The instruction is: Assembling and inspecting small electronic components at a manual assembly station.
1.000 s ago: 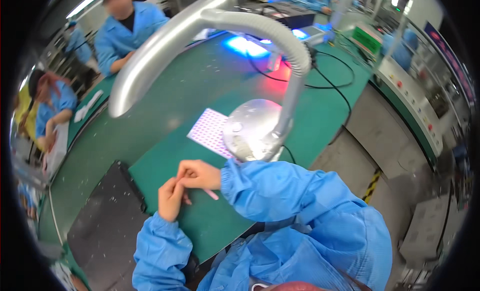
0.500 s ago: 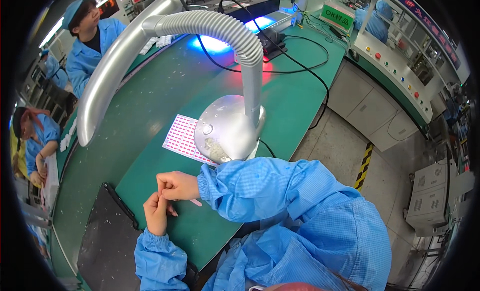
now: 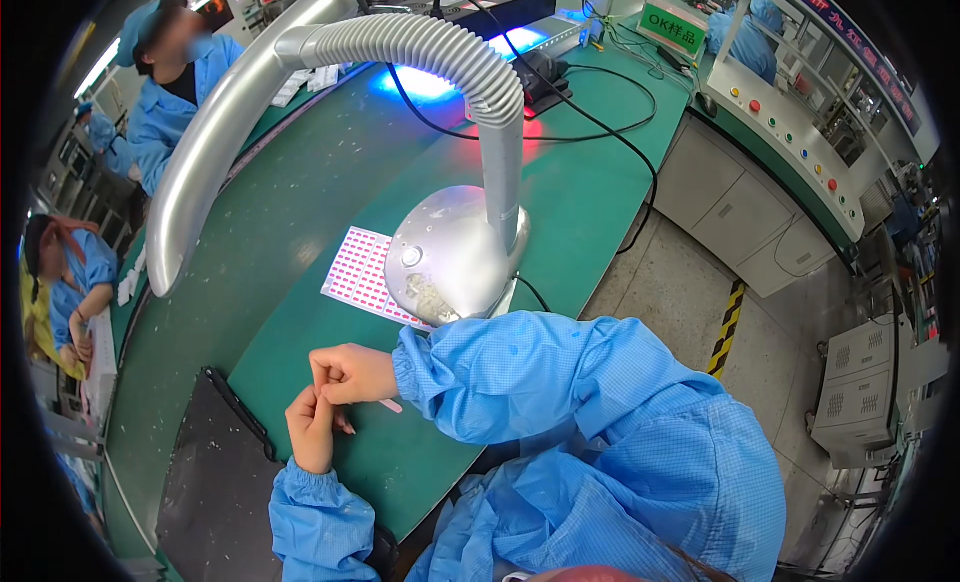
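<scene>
My left hand (image 3: 311,429) and my right hand (image 3: 356,373) meet fingertip to fingertip over the green mat (image 3: 290,344). Both are closed in a pinch. Whatever sits between the fingers is hidden or too small to make out. Just below my right wrist, the rounded end of a pale pink strip (image 3: 391,406) shows; I cannot tell whether it is held or lies on the mat. Beyond my hands, a white sheet with rows of red labels (image 3: 357,267) lies partly under the round base of a silver desk lamp (image 3: 445,244).
The lamp's ribbed neck (image 3: 400,39) arches over the bench. A black pad (image 3: 215,482) with a dark bar (image 3: 240,414) lies left of my hands. Black cables (image 3: 648,162) trail across the right side. Co-workers in blue sit at the left, one nearer (image 3: 170,112).
My hands keep the same pinch, almost unmoved. The view has shifted very slightly, and the co-worker at the upper left has moved their head a little.
</scene>
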`<state>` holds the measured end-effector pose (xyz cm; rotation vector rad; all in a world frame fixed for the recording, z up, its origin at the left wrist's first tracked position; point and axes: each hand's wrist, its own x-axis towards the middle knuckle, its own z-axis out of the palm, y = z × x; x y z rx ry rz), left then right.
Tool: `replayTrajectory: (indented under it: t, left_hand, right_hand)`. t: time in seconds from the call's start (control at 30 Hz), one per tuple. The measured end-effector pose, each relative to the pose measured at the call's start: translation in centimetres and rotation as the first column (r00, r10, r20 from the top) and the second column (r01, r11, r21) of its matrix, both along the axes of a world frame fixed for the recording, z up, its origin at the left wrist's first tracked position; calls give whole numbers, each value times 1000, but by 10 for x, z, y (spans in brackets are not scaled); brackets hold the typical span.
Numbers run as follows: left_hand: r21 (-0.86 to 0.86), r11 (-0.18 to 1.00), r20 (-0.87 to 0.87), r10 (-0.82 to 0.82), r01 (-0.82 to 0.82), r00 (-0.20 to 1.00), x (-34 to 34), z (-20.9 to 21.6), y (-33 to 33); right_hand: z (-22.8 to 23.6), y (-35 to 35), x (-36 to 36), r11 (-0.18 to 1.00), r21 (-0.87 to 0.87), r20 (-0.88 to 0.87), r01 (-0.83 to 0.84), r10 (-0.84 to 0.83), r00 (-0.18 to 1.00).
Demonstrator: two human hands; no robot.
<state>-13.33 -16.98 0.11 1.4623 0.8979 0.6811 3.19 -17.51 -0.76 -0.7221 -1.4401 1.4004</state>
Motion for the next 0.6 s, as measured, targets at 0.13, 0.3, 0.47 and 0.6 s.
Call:
replayTrajectory:
  t: [0.13,0.3,0.47,0.6]
  left_hand:
    - [-9,1000,-1,16,-16,1000,1,0,0]
    - [-6,1000,17,28,-28,999,4,1,1]
    - [-78,996,71,47,-42,996,2,0,5]
    - [0,999,0,53,-53,999,-7,1,2]
  right_hand:
    - [-4,3,-1,999,24,15,29,-29,999]
    - [-4,6,1,996,-87,-32,-25,22,999]
    - [-5,7,1,975,-176,-129,-134,112,985]
    - [4,4,-1,966,-191,-90,-172,158,983]
